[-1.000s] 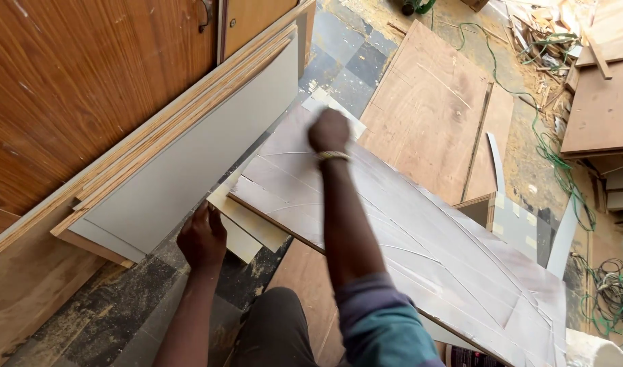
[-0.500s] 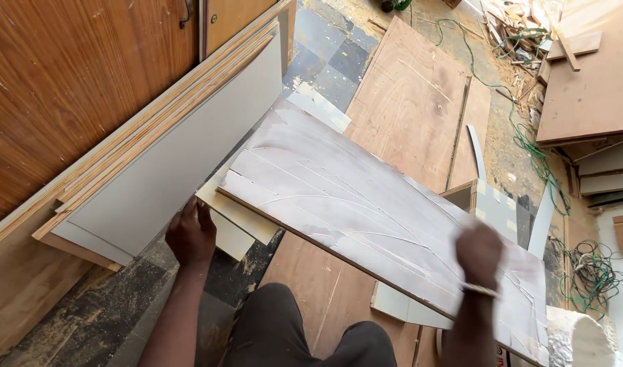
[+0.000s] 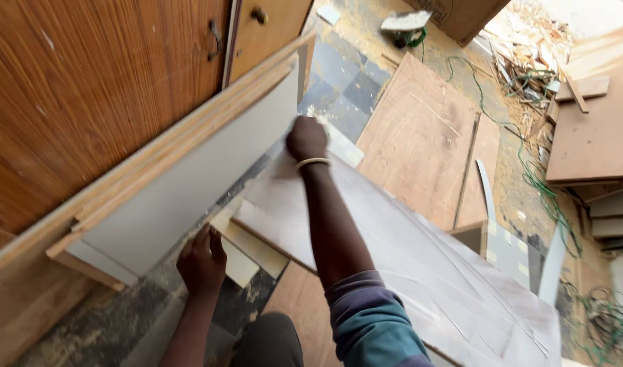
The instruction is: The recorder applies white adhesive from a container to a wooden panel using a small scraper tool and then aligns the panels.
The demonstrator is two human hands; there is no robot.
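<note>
The right hand (image 3: pixel 306 138) is pressing down, fingers curled, on the far end of the white board (image 3: pixel 406 265), which is lying tilted across some offcuts. The left hand (image 3: pixel 201 261) is resting half-closed at the board's near left edge, touching the pale strip (image 3: pixel 247 248) underneath; I cannot tell whether it is gripping it.

The risks: the board is sitting on uneven support, so weight at the far end is likely tipping it, and it could be sliding off toward the left hand and pinching those fingers. The arm is reaching at full stretch, so balance is looking thin.

No proper surface here, everything is happening on the floor (image 3: pixel 339 88), dusty checked tiles. Left of the hands, panels (image 3: pixel 182 183) are leaning against wooden doors (image 3: pixel 87 88). Beyond the right hand, plywood sheets (image 3: pixel 427 136) are lying flat, a green cable (image 3: pixel 529 170) is trailing through, and scrap wood (image 3: pixel 529 61) is piling up far right.
</note>
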